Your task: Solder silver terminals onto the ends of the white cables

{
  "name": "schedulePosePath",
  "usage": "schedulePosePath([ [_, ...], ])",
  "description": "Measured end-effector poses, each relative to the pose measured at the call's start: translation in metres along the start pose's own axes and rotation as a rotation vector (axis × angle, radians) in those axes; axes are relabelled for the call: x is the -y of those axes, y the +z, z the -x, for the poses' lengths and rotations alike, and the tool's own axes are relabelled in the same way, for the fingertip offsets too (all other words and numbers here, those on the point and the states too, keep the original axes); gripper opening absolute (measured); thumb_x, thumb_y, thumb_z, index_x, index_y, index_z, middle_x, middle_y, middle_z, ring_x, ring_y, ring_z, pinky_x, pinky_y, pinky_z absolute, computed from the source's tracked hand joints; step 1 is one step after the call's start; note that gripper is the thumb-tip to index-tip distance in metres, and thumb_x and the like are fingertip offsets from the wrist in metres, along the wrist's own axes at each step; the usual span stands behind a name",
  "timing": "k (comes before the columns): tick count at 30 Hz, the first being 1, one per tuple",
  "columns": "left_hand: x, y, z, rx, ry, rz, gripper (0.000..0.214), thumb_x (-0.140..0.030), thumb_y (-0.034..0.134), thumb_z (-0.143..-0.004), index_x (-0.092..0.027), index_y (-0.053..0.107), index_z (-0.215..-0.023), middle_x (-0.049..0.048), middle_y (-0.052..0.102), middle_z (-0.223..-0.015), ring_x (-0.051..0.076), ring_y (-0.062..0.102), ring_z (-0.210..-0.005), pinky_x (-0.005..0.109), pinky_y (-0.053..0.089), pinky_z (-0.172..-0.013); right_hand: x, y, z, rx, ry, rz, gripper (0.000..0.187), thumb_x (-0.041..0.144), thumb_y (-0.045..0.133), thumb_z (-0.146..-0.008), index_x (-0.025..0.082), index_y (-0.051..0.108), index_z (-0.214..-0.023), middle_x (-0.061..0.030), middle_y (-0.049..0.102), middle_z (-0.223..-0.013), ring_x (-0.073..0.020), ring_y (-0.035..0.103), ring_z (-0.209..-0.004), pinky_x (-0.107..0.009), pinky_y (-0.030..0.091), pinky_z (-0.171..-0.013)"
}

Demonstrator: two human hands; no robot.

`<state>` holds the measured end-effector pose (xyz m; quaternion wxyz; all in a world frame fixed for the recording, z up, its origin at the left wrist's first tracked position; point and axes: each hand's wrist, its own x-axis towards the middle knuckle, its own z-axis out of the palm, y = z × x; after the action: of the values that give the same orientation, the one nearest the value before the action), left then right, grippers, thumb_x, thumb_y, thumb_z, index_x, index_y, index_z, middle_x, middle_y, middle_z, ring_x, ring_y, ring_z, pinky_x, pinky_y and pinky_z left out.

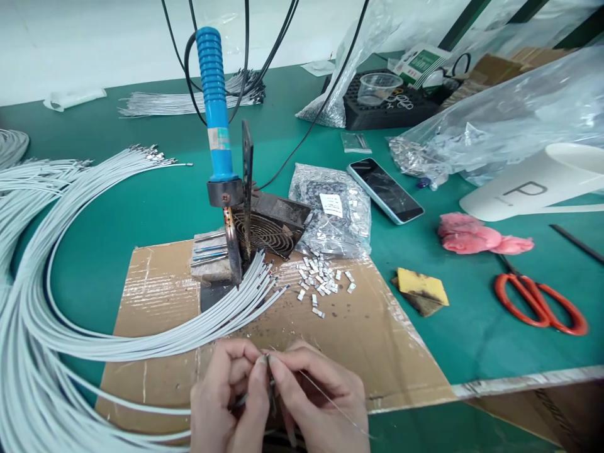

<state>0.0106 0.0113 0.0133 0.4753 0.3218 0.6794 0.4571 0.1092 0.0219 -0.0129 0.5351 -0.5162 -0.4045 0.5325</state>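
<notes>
My left hand and my right hand meet at the bottom centre over a taped cardboard sheet. Both pinch together at the tip of a thin white wire whose end sits between the thumbs. A thin strand of solder wire runs out under my right hand's fingers. Behind them a blue-handled soldering iron stands upright in a metal holder. Small metal terminals lie scattered on the cardboard.
A large bundle of white wires curves across the left of the green table. Bags of terminals, a phone, orange scissors, a yellow sponge, a pink cloth and a white container lie to the right.
</notes>
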Motion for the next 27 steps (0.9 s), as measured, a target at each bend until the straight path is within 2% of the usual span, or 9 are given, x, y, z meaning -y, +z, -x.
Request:
schedulePosePath([
  [3, 0.001, -0.001, -0.005, 0.035, -0.014, 0.056, 0.039, -0.056, 0.073, -0.085, -0.02, 0.06, -0.076, -0.0047, 0.057, -0.049, 0.007, 0.039, -0.044, 0.017, 0.029, -0.044, 0.001, -0.002, -0.002, -0.007, -0.126, 0.068, 0.015, 0.02, 0.072, -0.089, 0.023, 0.084, -0.08, -0.0003, 0.063, -0.061, -0.011, 0.054, -0.049, -0.021, 0.041, -0.044],
  [6, -0.005, -0.004, -0.013, 0.038, -0.044, 0.084, 0.035, -0.044, 0.082, -0.076, -0.019, 0.059, -0.07, -0.0085, 0.048, -0.046, 0.006, 0.032, -0.044, 0.015, 0.023, -0.044, 0.008, -0.021, -0.017, 0.122, -0.215, 0.203, 0.015, 0.016, 0.071, -0.09, 0.023, 0.084, -0.089, -0.0024, 0.071, -0.068, -0.0142, 0.064, -0.055, -0.023, 0.05, -0.05],
  [10, -0.015, -0.009, -0.022, 0.023, -0.109, 0.094, 0.027, -0.03, 0.084, -0.068, -0.016, 0.061, -0.066, -0.0096, 0.046, -0.045, 0.004, 0.032, -0.042, 0.014, 0.023, -0.045, 0.013, -0.063, -0.041, 0.108, -0.283, 0.578, 0.012, 0.023, 0.068, -0.095, 0.022, 0.08, -0.094, -0.001, 0.07, -0.07, -0.0135, 0.062, -0.053, -0.023, 0.052, -0.048],
  [13, -0.015, -0.011, -0.025, 0.026, -0.11, 0.101, 0.024, -0.027, 0.083, -0.067, -0.015, 0.062, -0.066, -0.0095, 0.047, -0.046, 0.004, 0.032, -0.043, 0.014, 0.024, -0.046, 0.007, -0.081, -0.045, 0.146, -0.34, 0.701, 0.006, 0.022, 0.073, -0.091, 0.021, 0.077, -0.086, -0.0015, 0.068, -0.069, -0.0153, 0.062, -0.057, -0.024, 0.051, -0.049],
  [16, -0.013, -0.01, -0.025, 0.019, -0.116, 0.107, 0.022, -0.025, 0.083, -0.066, -0.015, 0.063, -0.065, -0.0091, 0.05, -0.045, 0.004, 0.035, -0.042, 0.013, 0.026, -0.046, -0.003, -0.079, -0.037, 0.208, -0.421, 0.762, 0.008, 0.02, 0.08, -0.084, 0.02, 0.073, -0.085, -0.0009, 0.064, -0.068, -0.0179, 0.06, -0.063, -0.028, 0.049, -0.055],
  [20, -0.013, -0.009, -0.025, 0.009, -0.114, 0.097, 0.021, -0.025, 0.082, -0.065, -0.015, 0.065, -0.065, -0.0081, 0.053, -0.045, 0.004, 0.039, -0.041, 0.012, 0.028, -0.045, -0.013, -0.061, -0.028, 0.241, -0.464, 0.768, 0.012, 0.014, 0.071, -0.091, 0.02, 0.066, -0.081, -0.0009, 0.063, -0.07, -0.018, 0.056, -0.066, -0.03, 0.047, -0.061],
  [24, -0.014, -0.009, -0.026, 0.004, -0.112, 0.118, 0.019, -0.024, 0.083, -0.064, -0.015, 0.066, -0.064, -0.0076, 0.054, -0.045, 0.004, 0.039, -0.041, 0.012, 0.029, -0.044, -0.016, -0.052, -0.029, 0.247, -0.465, 0.717, 0.015, 0.009, 0.064, -0.094, 0.022, 0.064, -0.086, -0.0013, 0.068, -0.078, -0.0181, 0.06, -0.074, -0.029, 0.05, -0.067],
  [27, -0.013, -0.01, -0.026, 0.002, -0.099, 0.141, 0.017, -0.021, 0.084, -0.064, -0.016, 0.068, -0.063, -0.0059, 0.057, -0.048, 0.005, 0.042, -0.044, 0.012, 0.032, -0.045, -0.016, -0.051, -0.03, 0.229, -0.454, 0.659, 0.015, 0.008, 0.062, -0.095, 0.023, 0.063, -0.09, -0.0005, 0.071, -0.085, -0.0153, 0.067, -0.076, -0.024, 0.054, -0.069],
])
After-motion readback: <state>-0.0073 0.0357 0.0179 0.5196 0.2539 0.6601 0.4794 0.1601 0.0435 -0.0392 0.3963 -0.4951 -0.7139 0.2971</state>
